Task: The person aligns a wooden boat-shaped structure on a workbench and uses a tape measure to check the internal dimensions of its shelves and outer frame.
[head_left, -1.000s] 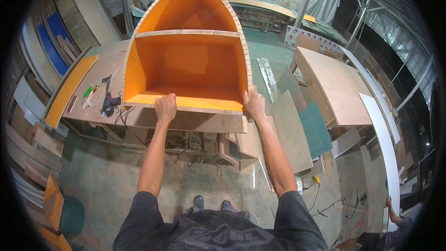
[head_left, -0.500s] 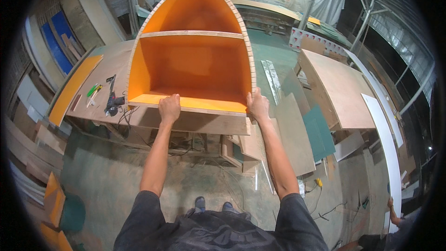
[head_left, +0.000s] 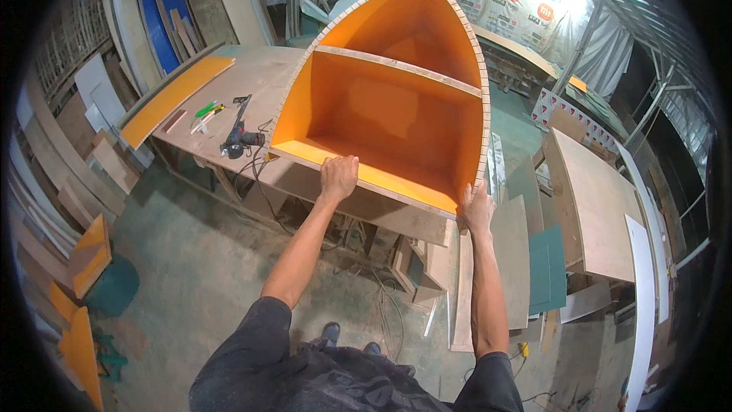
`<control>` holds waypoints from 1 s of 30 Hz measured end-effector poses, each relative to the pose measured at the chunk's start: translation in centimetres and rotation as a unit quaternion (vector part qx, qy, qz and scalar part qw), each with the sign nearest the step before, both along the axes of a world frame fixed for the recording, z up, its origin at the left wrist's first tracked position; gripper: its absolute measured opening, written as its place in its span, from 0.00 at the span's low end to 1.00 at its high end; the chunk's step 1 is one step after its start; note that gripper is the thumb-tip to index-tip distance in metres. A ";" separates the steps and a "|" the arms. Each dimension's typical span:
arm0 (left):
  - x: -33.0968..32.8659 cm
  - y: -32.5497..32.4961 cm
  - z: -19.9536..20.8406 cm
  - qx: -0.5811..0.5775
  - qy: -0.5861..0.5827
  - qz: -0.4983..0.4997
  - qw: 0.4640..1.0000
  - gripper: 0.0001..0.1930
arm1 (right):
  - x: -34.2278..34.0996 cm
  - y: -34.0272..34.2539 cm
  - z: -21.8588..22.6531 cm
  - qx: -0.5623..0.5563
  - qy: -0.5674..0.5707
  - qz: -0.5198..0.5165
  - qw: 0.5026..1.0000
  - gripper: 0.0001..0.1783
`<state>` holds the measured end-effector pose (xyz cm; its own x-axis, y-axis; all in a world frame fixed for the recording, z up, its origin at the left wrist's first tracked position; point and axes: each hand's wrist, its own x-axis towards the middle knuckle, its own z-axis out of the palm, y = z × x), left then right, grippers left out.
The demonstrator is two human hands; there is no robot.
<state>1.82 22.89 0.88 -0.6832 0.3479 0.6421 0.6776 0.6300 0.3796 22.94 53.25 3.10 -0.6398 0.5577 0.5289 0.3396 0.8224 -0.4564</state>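
Note:
An arch-shaped wooden shelf unit [head_left: 396,114] with a pointed top, orange inside and crossed by one shelf board [head_left: 396,69], rests on the workbench [head_left: 267,80]. Its curved outer sides are pale and closely slotted. My left hand [head_left: 338,178] is closed over the front bottom edge, near the middle. At the lower right corner, my right hand [head_left: 477,210] grips the side edge, its thumb hidden in part. Left of the unit lie a dark corded power tool [head_left: 242,140] and a green-handled tool [head_left: 206,109].
A long orange panel [head_left: 175,103] lies along the bench's left side. Boards lean at far left, near a green bin [head_left: 113,286]. To the right stand a plywood-topped table [head_left: 598,198], a green panel [head_left: 547,268] and a long white strip [head_left: 643,305]. Cables [head_left: 389,305] trail over the floor.
My view has swung to the left, so the unit and bench appear tilted and farther right. Both hands keep their places on the unit. The person at lower right has left the view.

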 end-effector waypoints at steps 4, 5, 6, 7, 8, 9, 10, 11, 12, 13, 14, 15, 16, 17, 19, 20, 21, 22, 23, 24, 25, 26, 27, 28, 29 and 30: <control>0.3 -0.6 -0.2 0.002 0.000 0.001 1.000 0.19 | 0.4 -1.1 0.4 -0.004 -0.007 0.003 1.000 0.19; 0.4 -0.6 -0.3 -0.003 -0.001 0.005 1.000 0.18 | 0.6 -1.0 0.2 -0.005 -0.006 0.002 1.000 0.19; 0.5 -0.6 -0.4 -0.007 -0.003 0.009 1.000 0.18 | 0.8 -0.8 -0.1 -0.005 -0.005 0.001 1.000 0.19; 0.7 -0.7 -0.6 -0.003 -0.001 0.004 1.000 0.18 | 1.0 -0.8 -0.5 -0.005 -0.005 -0.001 1.000 0.19; 0.9 -0.6 -0.8 0.004 0.001 -0.002 1.000 0.18 | 1.3 -0.9 -0.6 0.001 0.000 -0.006 1.000 0.19; 1.0 -0.3 -1.0 0.010 0.002 -0.008 1.000 0.18 | 1.5 -1.0 -0.8 0.008 0.004 -0.012 1.000 0.19; 0.9 -0.4 -1.2 -0.001 0.008 -0.004 1.000 0.18 | 1.7 -1.0 -1.0 0.015 0.008 -0.019 1.000 0.19; 0.8 -0.7 -1.9 -0.012 0.012 -0.004 1.000 0.17 | 2.0 -1.2 -1.2 0.009 -0.004 -0.013 1.000 0.18; 1.0 -0.6 -2.5 -0.025 0.017 -0.013 0.999 0.17 | 2.3 -1.6 -1.6 0.000 -0.016 -0.016 1.000 0.18; 1.2 -0.8 -3.1 -0.045 0.004 -0.004 0.999 0.17 | 2.6 -1.9 -1.9 -0.009 -0.028 -0.021 0.999 0.18; 1.8 -0.9 -3.3 -0.035 -0.058 0.004 0.998 0.17 | 2.9 -1.9 -2.6 -0.022 -0.031 -0.024 0.999 0.18; 2.6 -0.7 -2.8 -0.021 -0.142 0.015 0.989 0.18 | 3.3 -2.0 -3.2 -0.037 -0.031 -0.027 0.998 0.18; 3.1 -0.8 -2.4 0.071 -0.200 -0.004 0.977 0.20 | 3.4 -2.9 -3.5 -0.057 -0.028 -0.017 0.998 0.17; 3.4 -0.7 -2.1 0.161 -0.259 -0.021 0.952 0.22 | 3.6 -3.7 -3.4 -0.076 -0.024 -0.006 0.997 0.17; 2.4 0.0 -1.7 0.306 -0.281 -0.159 0.895 0.29 | 3.5 -5.3 -3.7 -0.085 -0.014 0.000 0.996 0.17; 4.2 1.4 1.2 0.371 -0.408 -0.220 0.805 0.37 | 4.5 -5.1 -4.3 -0.087 -0.016 -0.009 0.996 0.17; 4.9 2.1 3.3 0.437 -0.468 -0.288 0.712 0.40 | 5.1 -5.0 -5.0 -0.069 -0.002 -0.005 0.998 0.22; 5.5 2.9 5.1 0.496 -0.520 -0.347 0.603 0.45 | 5.6 -4.8 -6.1 -0.049 0.011 0.000 0.999 0.27; 6.9 4.0 7.8 0.552 -0.547 -0.326 0.538 0.46 | 6.2 -4.8 -7.3 -0.030 0.022 0.009 0.999 0.32; 8.0 5.1 10.1 0.605 -0.569 -0.300 0.470 0.48 | 6.8 -5.0 -8.2 -0.076 0.026 0.019 0.997 0.35; 8.0 5.5 11.1 0.606 -0.556 -0.333 0.461 0.47 | 7.1 -5.8 -8.5 -0.120 -0.009 0.020 0.993 0.37; 7.7 5.8 11.5 0.606 -0.544 -0.363 0.452 0.45 | 7.5 -6.7 -8.8 -0.165 -0.046 0.020 0.985 0.39; 8.5 6.0 12.2 0.604 -0.533 -0.396 0.440 0.43 | 8.1 -7.2 -9.2 -0.208 -0.080 0.016 0.975 0.41; 10.0 6.2 12.5 0.635 -0.540 -0.338 0.437 0.33 | 8.5 -7.8 -10.3 -0.188 -0.065 0.020 0.980 0.42; 10.4 6.2 11.1 0.649 -0.539 -0.327 0.425 0.29 | 9.1 -8.0 -11.7 -0.165 -0.048 0.020 0.985 0.44; 10.7 6.4 9.5 0.661 -0.538 -0.318 0.416 0.26 | 9.4 -8.4 -12.4 -0.142 -0.028 0.019 0.989 0.46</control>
<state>12.48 29.28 10.34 -0.8624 0.5062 0.0007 -0.4617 -0.7873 0.4086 32.36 44.87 -9.32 -0.6871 0.6534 0.3178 0.3415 0.6765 -0.6525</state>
